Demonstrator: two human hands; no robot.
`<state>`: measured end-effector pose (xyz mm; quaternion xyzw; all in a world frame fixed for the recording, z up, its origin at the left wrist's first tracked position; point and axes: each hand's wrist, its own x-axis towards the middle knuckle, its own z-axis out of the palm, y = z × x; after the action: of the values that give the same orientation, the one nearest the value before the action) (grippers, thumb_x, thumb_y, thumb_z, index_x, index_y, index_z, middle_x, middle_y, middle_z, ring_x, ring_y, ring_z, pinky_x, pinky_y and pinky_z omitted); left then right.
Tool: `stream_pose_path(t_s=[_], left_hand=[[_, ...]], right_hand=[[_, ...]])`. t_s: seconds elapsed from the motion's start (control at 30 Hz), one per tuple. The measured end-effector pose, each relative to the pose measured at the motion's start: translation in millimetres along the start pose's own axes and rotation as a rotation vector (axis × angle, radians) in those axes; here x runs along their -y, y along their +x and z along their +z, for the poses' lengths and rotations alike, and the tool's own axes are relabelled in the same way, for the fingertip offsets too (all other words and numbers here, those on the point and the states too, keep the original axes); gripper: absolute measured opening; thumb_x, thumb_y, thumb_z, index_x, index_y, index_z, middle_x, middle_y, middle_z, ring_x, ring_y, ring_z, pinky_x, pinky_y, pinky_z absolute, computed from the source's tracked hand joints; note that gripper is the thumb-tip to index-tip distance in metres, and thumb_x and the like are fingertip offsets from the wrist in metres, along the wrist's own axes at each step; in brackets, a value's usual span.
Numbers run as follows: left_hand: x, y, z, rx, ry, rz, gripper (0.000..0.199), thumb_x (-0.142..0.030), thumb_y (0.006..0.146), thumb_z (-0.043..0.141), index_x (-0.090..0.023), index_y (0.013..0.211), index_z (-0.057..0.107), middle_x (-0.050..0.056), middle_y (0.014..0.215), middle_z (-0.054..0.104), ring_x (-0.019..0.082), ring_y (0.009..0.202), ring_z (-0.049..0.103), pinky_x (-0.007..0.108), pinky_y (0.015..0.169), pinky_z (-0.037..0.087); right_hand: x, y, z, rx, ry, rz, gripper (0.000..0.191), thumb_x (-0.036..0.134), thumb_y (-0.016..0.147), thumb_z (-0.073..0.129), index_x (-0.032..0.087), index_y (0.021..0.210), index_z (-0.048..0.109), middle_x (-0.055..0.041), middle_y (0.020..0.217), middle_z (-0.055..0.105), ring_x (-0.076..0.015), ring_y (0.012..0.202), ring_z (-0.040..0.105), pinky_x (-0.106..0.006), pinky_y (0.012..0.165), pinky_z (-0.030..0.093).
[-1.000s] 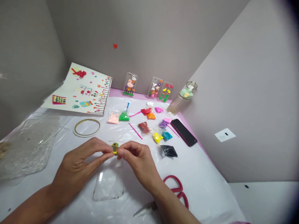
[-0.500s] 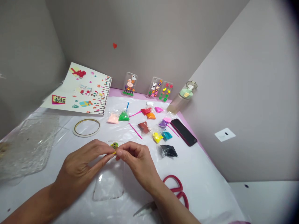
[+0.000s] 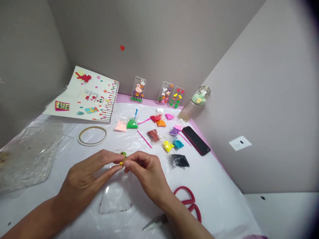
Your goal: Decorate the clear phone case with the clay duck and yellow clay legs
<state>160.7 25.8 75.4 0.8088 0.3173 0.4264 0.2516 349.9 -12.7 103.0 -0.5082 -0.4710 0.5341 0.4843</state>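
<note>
A clear phone case [image 3: 116,196] lies flat on the white plastic sheet below my hands. Over its upper end, a small piece of yellow clay [image 3: 121,163] shows between the fingertips of my left hand [image 3: 91,174], which is closed in a pinch around it. My right hand [image 3: 146,171] meets it from the other side, thumb and forefinger pinched on the same bit; its other fingers are curled. Just beyond the fingertips is a small green and yellow figure [image 3: 123,153], partly hidden by my left forefinger.
Clay packets, such as a black one [image 3: 179,160] and a green one [image 3: 132,123], lie ahead with pink sticks [image 3: 144,139]. Red-handled scissors [image 3: 195,209] sit partly under my right forearm. Around stand a tape roll [image 3: 80,136], phone [image 3: 196,140], bottle [image 3: 190,109] and decorated cases [image 3: 139,89].
My left thumb has dropped slightly away from the forefinger, so more of the yellow clay shows. The right hand stays nearly in place.
</note>
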Motion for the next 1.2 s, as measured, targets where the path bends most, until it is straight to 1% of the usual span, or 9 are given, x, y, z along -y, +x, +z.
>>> stream_pose_path(t_s=[0.1, 0.23, 0.3, 0.47, 0.6, 0.77, 0.97, 1.13, 1.2], left_hand=[[-1.1, 0.9, -0.7, 0.045, -0.039, 0.022, 0.018, -0.023, 0.097, 0.062, -0.035, 0.107, 0.071, -0.007, 0.097, 0.078, 0.013, 0.087, 0.075, 0.021, 0.080, 0.059], [-1.7, 0.0, -0.8, -0.028, -0.016, -0.011, 0.011, -0.031, 0.097, 0.065, -0.035, 0.106, 0.070, -0.008, 0.097, 0.076, 0.012, 0.087, 0.074, 0.018, 0.080, 0.058], [-0.9, -0.8, -0.2, -0.019, -0.006, -0.017, 0.013, -0.033, 0.097, 0.065, -0.036, 0.109, 0.069, -0.008, 0.101, 0.076, 0.011, 0.090, 0.074, 0.018, 0.084, 0.057], [0.5, -2.2, 0.5, 0.016, -0.050, -0.034, 0.013, -0.030, 0.098, 0.064, -0.037, 0.107, 0.069, -0.009, 0.099, 0.074, 0.010, 0.088, 0.072, 0.015, 0.083, 0.056], [0.7, -2.9, 0.8, 0.033, -0.094, -0.072, 0.016, -0.028, 0.097, 0.064, -0.037, 0.109, 0.068, -0.008, 0.102, 0.073, 0.011, 0.093, 0.070, 0.016, 0.088, 0.055], [1.1, -1.2, 1.7, 0.036, -0.111, -0.095, 0.015, -0.028, 0.096, 0.065, -0.038, 0.107, 0.069, -0.009, 0.099, 0.073, 0.010, 0.091, 0.070, 0.015, 0.086, 0.054], [0.1, 0.3, 1.1, 0.057, -0.129, -0.136, 0.013, -0.031, 0.096, 0.067, -0.038, 0.106, 0.070, -0.009, 0.101, 0.074, 0.010, 0.093, 0.071, 0.015, 0.087, 0.054], [0.3, 0.7, 2.4, 0.040, -0.105, -0.154, 0.011, -0.036, 0.094, 0.069, -0.036, 0.105, 0.071, -0.008, 0.099, 0.075, 0.013, 0.091, 0.073, 0.017, 0.085, 0.056], [0.5, 1.3, 2.1, 0.049, -0.086, -0.144, 0.011, -0.035, 0.095, 0.068, -0.036, 0.105, 0.071, -0.007, 0.099, 0.076, 0.013, 0.090, 0.073, 0.018, 0.084, 0.057]], right_hand=[[0.1, 0.4, -0.4, 0.010, 0.012, -0.007, 0.025, 0.041, 0.083, 0.078, 0.017, 0.077, 0.075, 0.0003, 0.070, 0.067, -0.0119, 0.066, 0.055, -0.024, 0.065, 0.042], [2.1, 0.2, -1.0, 0.019, 0.045, 0.023, 0.024, 0.039, 0.078, 0.084, 0.017, 0.083, 0.076, 0.0004, 0.071, 0.068, -0.0114, 0.065, 0.055, -0.023, 0.063, 0.041], [2.5, 0.1, -1.1, 0.028, 0.050, 0.018, 0.024, 0.040, 0.079, 0.083, 0.017, 0.081, 0.076, -0.0005, 0.071, 0.069, -0.0120, 0.067, 0.057, -0.023, 0.065, 0.042], [0.0, 0.1, -1.0, -0.001, 0.019, 0.024, 0.024, 0.037, 0.075, 0.087, 0.018, 0.084, 0.077, 0.0043, 0.064, 0.060, -0.0079, 0.056, 0.040, -0.022, 0.053, 0.031], [-1.0, 0.5, -0.9, -0.008, 0.028, 0.015, 0.024, 0.039, 0.077, 0.085, 0.017, 0.082, 0.076, 0.0021, 0.068, 0.064, -0.0092, 0.059, 0.045, -0.023, 0.056, 0.034], [2.6, 1.9, -1.8, -0.018, 0.030, 0.041, 0.027, 0.037, 0.071, 0.089, 0.018, 0.085, 0.075, 0.0088, 0.055, 0.047, -0.0071, 0.050, 0.031, -0.023, 0.048, 0.024], [5.4, 0.8, -1.2, -0.030, 0.031, 0.050, 0.028, 0.037, 0.070, 0.090, 0.017, 0.081, 0.074, 0.0111, 0.050, 0.039, -0.0068, 0.049, 0.029, -0.023, 0.048, 0.024], [2.9, 1.1, 0.0, -0.040, 0.000, 0.057, 0.027, 0.039, 0.071, 0.088, 0.017, 0.079, 0.074, 0.0096, 0.051, 0.042, -0.0077, 0.050, 0.031, -0.024, 0.049, 0.024], [2.9, 2.0, -0.9, -0.031, 0.009, 0.054, 0.027, 0.038, 0.071, 0.088, 0.018, 0.081, 0.074, 0.0079, 0.056, 0.049, -0.0078, 0.051, 0.032, -0.024, 0.049, 0.025]])
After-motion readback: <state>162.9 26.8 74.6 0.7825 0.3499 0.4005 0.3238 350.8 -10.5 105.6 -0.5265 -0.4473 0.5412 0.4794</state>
